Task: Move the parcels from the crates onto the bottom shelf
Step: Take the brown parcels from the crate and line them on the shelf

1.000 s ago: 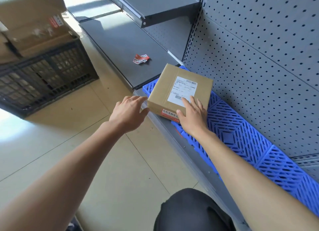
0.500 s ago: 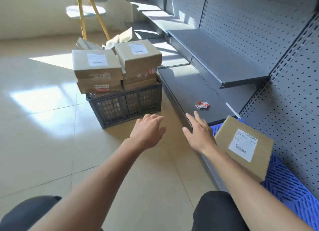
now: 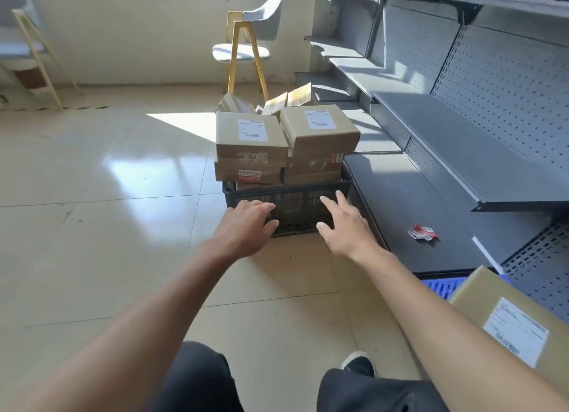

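Reaching toward the crate (image 3: 288, 210), left hand (image 3: 243, 228) and right hand (image 3: 345, 227) hold nothing, fingers spread, seemingly to take the next parcel (image 3: 251, 137) from both sides.

Head-worn view, forward and down

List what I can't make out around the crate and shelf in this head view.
- Lower parcels: hidden behind crate wall and hands.
- Second crate behind: blocked by the parcel stack.
- Placed parcel: cut off by the right edge.
- Label text: too small.
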The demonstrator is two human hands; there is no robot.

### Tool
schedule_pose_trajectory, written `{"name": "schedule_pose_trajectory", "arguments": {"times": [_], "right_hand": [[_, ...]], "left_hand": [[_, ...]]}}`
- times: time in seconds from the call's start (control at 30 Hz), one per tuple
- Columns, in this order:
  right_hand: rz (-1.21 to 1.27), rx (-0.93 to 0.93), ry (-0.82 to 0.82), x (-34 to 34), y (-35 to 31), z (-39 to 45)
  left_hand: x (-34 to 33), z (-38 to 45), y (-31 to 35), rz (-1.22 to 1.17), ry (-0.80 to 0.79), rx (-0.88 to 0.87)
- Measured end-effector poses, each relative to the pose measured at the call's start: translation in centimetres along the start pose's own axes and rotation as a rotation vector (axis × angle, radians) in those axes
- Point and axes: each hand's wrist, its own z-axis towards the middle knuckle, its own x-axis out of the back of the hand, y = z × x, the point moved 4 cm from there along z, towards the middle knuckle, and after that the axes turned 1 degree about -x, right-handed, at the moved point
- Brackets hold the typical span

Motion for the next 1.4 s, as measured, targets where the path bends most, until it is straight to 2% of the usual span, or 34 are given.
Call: {"name": "schedule_pose_trajectory", "arguments": {"times": [0.23, 0.57, 0.97, 1.23, 1.4], "right_hand": [[-0.021, 0.061, -0.050, -1.3, 0.2, 4.9], [0.146, -0.014, -0.090, -6.3, 0.6, 12.9], [0.263, 0.000, -0.106, -8.8, -2.4, 20.2], [0.396, -0.020, -0.042, -9.5, -4.3, 27.7], [0.469, -0.063, 0.073, -10.4, -4.4, 31.0]], "left_hand": [[-0.5, 3.2, -2.6, -0.066, 0.071, 0.086], [-4.2, 9.9, -8.6, -0.096, 0.036, 0.133], [-2.8, 15.2, -13.5, -0.225, 0.139, 0.230], [-2.9, 19.7, -18.2, -0.395, 0.258, 0.317], [-2.9, 23.2, -19.8, -0.506, 0.335, 0.327]]}}
